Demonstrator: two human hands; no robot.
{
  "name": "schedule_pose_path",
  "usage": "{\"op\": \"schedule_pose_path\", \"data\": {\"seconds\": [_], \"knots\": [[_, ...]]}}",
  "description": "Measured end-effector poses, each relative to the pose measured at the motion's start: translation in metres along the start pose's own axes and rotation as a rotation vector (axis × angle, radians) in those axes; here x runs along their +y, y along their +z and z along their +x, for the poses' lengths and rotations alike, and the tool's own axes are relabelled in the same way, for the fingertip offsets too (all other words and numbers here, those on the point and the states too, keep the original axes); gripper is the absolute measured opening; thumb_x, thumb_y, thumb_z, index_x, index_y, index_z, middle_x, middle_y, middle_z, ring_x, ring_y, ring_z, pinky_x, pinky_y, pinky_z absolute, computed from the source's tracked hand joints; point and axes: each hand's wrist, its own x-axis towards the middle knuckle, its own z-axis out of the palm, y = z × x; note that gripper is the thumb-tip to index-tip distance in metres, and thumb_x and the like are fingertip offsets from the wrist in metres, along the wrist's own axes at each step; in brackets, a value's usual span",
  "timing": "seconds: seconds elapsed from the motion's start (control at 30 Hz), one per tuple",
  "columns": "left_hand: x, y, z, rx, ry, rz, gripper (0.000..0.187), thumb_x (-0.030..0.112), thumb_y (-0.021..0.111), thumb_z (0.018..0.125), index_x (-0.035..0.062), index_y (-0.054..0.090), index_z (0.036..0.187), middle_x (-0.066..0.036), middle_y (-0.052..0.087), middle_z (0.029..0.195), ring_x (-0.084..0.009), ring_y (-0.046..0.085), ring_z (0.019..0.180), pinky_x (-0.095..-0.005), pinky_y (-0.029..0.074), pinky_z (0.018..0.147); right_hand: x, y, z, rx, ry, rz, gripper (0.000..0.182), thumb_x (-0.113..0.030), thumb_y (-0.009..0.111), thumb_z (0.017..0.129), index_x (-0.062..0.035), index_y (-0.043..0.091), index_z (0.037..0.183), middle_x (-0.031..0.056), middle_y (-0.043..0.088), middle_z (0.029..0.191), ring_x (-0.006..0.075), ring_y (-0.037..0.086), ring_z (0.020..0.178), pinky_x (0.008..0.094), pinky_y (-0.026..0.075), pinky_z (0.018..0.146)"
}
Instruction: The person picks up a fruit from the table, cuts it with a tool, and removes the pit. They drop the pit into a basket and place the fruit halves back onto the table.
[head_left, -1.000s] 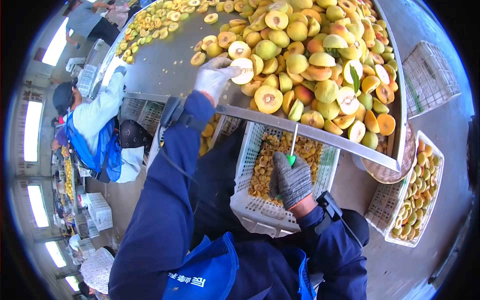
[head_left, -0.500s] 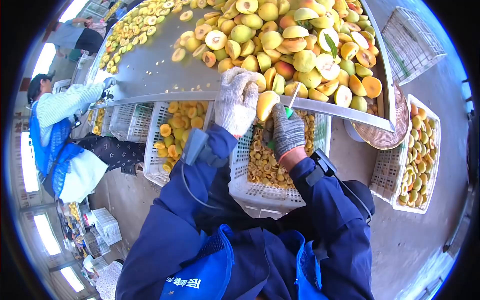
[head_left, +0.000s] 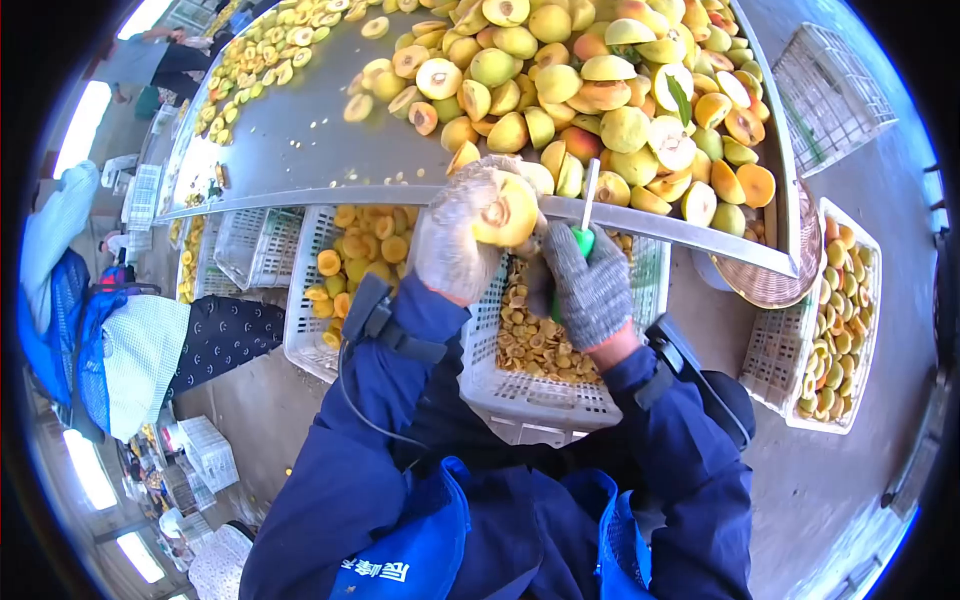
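My left hand (head_left: 452,238), in a pale knit glove, is closed around a peach half (head_left: 506,212) over the table's front edge. The half's cut face is turned up toward me, its hollow brownish. In my right hand (head_left: 592,288), gloved in grey knit, is a pitting tool (head_left: 583,240) with a green handle and a thin pale blade pointing up. The blade stands just right of the peach half, apart from it. Below both hands sits a white crate (head_left: 535,398) containing small brownish-yellow pieces, probably pits or scraps. Piled behind the hands are many halved peaches (head_left: 610,125) on the metal table.
The metal table's raised rim (head_left: 690,228) runs in front of me. A crate of yellow peach halves (head_left: 312,300) stands at left, another crate of peaches (head_left: 800,400) at right beside a wicker basket (head_left: 790,270). A co-worker in a blue vest (head_left: 70,340) is at far left.
The peach half has turned so its cut face shows, and my left hand has rolled with it. My right hand moved slightly down with the tool. The co-worker has leaned away from the table.
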Motion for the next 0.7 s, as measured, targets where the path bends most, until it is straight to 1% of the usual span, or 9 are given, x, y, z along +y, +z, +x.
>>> {"op": "schedule_pose_path", "data": {"seconds": [0.07,0.13,0.23,0.27,0.33,0.4,0.6,0.67,0.7], "knots": [[0.014,-0.016,-0.004,-0.265,-0.302,-0.406,0.053,0.044,0.049,0.094,-0.0075,0.060,0.101,-0.022,0.066,0.100,-0.0281,0.065,0.093,-0.0352,0.052,0.089,-0.022,-0.003,-0.010,0.005,0.214,0.144,0.025,-0.023,0.067,0.094,-0.0006,0.061,0.086,0.0056,0.061,0.061,0.0133,0.059,0.054,0.0297,0.048,0.051],[0.012,-0.018,-0.006,-0.239,-0.337,-0.326,0.064,0.051,0.042,0.094,-0.0095,0.060,0.103,-0.024,0.066,0.101,-0.0299,0.065,0.090,-0.0364,0.052,0.087,-0.025,-0.006,-0.009,-0.025,0.281,0.093,0.019,-0.019,0.069,0.092,-0.0009,0.063,0.091,0.0063,0.063,0.067,0.0159,0.062,0.060,0.0330,0.050,0.057],[0.003,-0.014,-0.011,-0.122,-0.074,0.064,0.046,0.036,0.048,0.098,-0.0064,0.064,0.108,-0.021,0.067,0.106,-0.0316,0.065,0.099,-0.0364,0.051,0.086,-0.024,-0.002,-0.008,0.123,-0.411,-0.363,0.020,-0.018,0.070,0.089,-0.0072,0.066,0.105,0.0103,0.066,0.082,0.0261,0.067,0.068,0.0389,0.052,0.061],[0.000,-0.023,-0.013,-0.122,-0.082,0.060,0.046,0.036,0.048,0.098,-0.0064,0.064,0.108,-0.021,0.067,0.106,-0.0316,0.065,0.099,-0.0364,0.051,0.086,-0.024,0.000,-0.007,0.125,-0.403,-0.367,0.020,-0.018,0.070,0.089,-0.0072,0.066,0.105,0.0103,0.066,0.082,0.0261,0.067,0.068,0.0389,0.052,0.061],[-0.009,-0.039,-0.022,-0.156,0.581,1.166,0.029,0.017,0.060,0.091,-0.0014,0.065,0.113,-0.017,0.068,0.110,-0.0311,0.065,0.104,-0.0370,0.050,0.091,-0.024,0.001,-0.004,0.133,-0.601,-0.697,0.031,-0.016,0.076,0.084,-0.0063,0.065,0.111,0.0094,0.069,0.088,0.0277,0.067,0.077,0.0370,0.053,0.071],[-0.012,-0.031,-0.030,-0.125,0.495,1.055,0.036,0.004,0.067,0.082,0.0025,0.065,0.118,-0.016,0.068,0.113,-0.0335,0.064,0.107,-0.0395,0.049,0.096,-0.020,-0.003,0.000,0.111,-0.610,-0.779,0.032,-0.017,0.076,0.082,-0.0078,0.065,0.111,0.0131,0.067,0.090,0.0340,0.066,0.078,0.0415,0.052,0.070],[-0.003,-0.007,-0.042,-0.226,0.342,0.825,0.033,0.003,0.053,0.093,0.0015,0.060,0.125,-0.019,0.062,0.121,-0.0365,0.058,0.116,-0.0431,0.043,0.104,-0.016,-0.009,0.000,0.042,-0.604,-0.876,0.022,-0.014,0.071,0.081,-0.0080,0.063,0.101,0.0127,0.063,0.079,0.0343,0.063,0.071,0.0431,0.050,0.062],[-0.017,-0.029,-0.049,-0.256,0.790,1.420,0.043,0.000,0.059,0.079,0.0025,0.062,0.122,-0.017,0.066,0.118,-0.0398,0.061,0.109,-0.0437,0.050,0.096,0.001,-0.003,-0.006,0.015,-0.551,-0.838,0.019,-0.012,0.071,0.079,-0.0093,0.062,0.095,0.0120,0.061,0.075,0.0335,0.063,0.069,0.0413,0.051,0.061],[-0.017,-0.023,-0.047,-0.209,0.259,1.293,0.041,-0.001,0.060,0.082,0.0016,0.062,0.122,-0.017,0.065,0.119,-0.0372,0.062,0.109,-0.0426,0.051,0.096,0.005,-0.004,-0.011,-0.086,-0.527,-0.819,0.020,-0.012,0.071,0.078,-0.0096,0.062,0.095,0.0120,0.061,0.073,0.0340,0.063,0.068,0.0416,0.050,0.060]]}}
